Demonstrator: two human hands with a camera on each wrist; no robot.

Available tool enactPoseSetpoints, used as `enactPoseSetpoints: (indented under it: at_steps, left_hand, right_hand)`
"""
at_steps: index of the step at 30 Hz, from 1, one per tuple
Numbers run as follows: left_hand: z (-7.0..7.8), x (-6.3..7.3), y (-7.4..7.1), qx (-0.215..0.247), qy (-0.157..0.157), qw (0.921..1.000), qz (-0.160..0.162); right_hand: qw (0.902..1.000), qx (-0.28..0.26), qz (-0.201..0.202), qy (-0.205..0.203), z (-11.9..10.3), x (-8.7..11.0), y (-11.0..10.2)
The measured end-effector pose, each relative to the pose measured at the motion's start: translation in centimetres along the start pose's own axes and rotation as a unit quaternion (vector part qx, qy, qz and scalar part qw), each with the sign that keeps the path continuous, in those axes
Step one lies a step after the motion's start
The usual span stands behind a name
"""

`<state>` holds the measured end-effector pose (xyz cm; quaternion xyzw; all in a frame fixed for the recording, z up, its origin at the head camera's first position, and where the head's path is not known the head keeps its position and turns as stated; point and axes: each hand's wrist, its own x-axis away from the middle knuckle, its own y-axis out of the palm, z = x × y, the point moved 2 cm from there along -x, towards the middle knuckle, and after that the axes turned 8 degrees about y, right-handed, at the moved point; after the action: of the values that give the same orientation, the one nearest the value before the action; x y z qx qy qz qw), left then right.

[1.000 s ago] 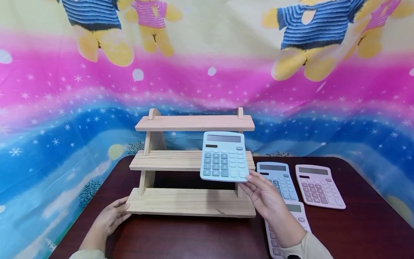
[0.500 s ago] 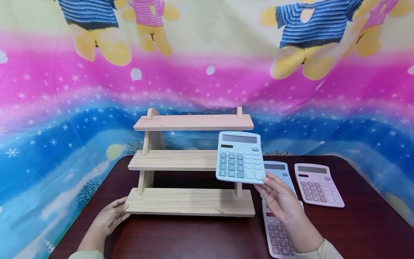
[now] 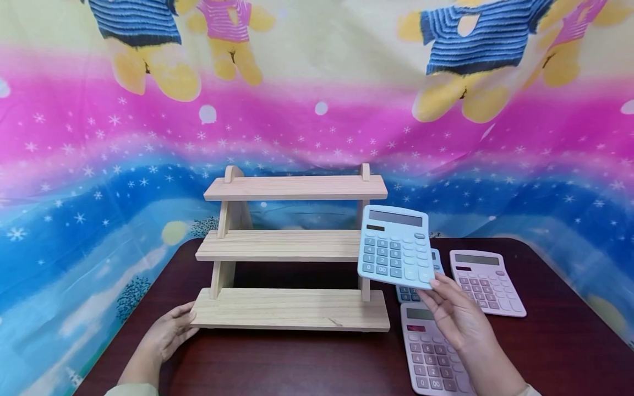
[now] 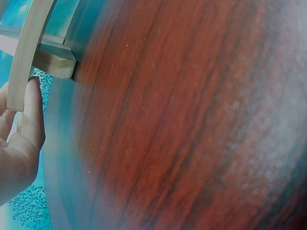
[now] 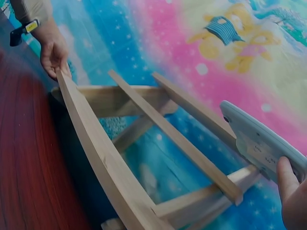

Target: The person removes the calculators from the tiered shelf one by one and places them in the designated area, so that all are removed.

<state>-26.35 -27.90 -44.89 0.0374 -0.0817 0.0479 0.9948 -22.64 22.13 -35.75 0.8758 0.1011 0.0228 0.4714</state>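
My right hand (image 3: pixel 463 316) pinches the lower right corner of a light blue calculator (image 3: pixel 393 247) and holds it up, tilted back, keys toward the head camera. It overlaps the right ends of the lower shelves in that view. The right wrist view shows its pale back (image 5: pixel 259 148) with a finger (image 5: pixel 286 177) against it. My left hand (image 3: pixel 165 333) grips the left end of the bottom board of a three-tier wooden display stand (image 3: pixel 289 308). In the left wrist view, thumb and fingers lie on either side of that board (image 4: pixel 26 57).
On the dark wooden table (image 3: pixel 297 363), right of the stand, lie a second blue calculator (image 3: pixel 408 293), mostly hidden, a pink calculator (image 3: pixel 487 283) and another pink one (image 3: pixel 430 352) nearer the front. A printed cloth backdrop (image 3: pixel 297 121) hangs behind the table.
My right hand has carried the blue calculator rightward and slightly down, away from the stand's middle toward the calculators on the table. My left hand has stayed at the bottom board.
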Motion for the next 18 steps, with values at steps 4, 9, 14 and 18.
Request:
enactPoseSetpoints:
  at_steps: [4,9,14,18]
  left_hand:
    - [-0.1,0.1,0.0,-0.002,-0.001,1.0,0.002]
    - [-0.2,0.1,0.0,0.001,0.001,1.0,0.0]
    - [-0.1,0.1,0.0,0.003,-0.001,1.0,-0.007]
    - [0.0,0.0,-0.1,0.003,-0.001,1.0,-0.008]
  right_hand:
    - [0.9999,-0.016,-0.006,-0.001,-0.5,0.4,-1.0]
    - [0.9995,-0.03,0.007,-0.006,-1.3,0.7,-2.7]
    - [0.9982,-0.055,0.01,-0.021,-2.2,1.2,-4.6]
    - [0.997,-0.074,0.002,-0.019,-2.7,2.1,-4.7]
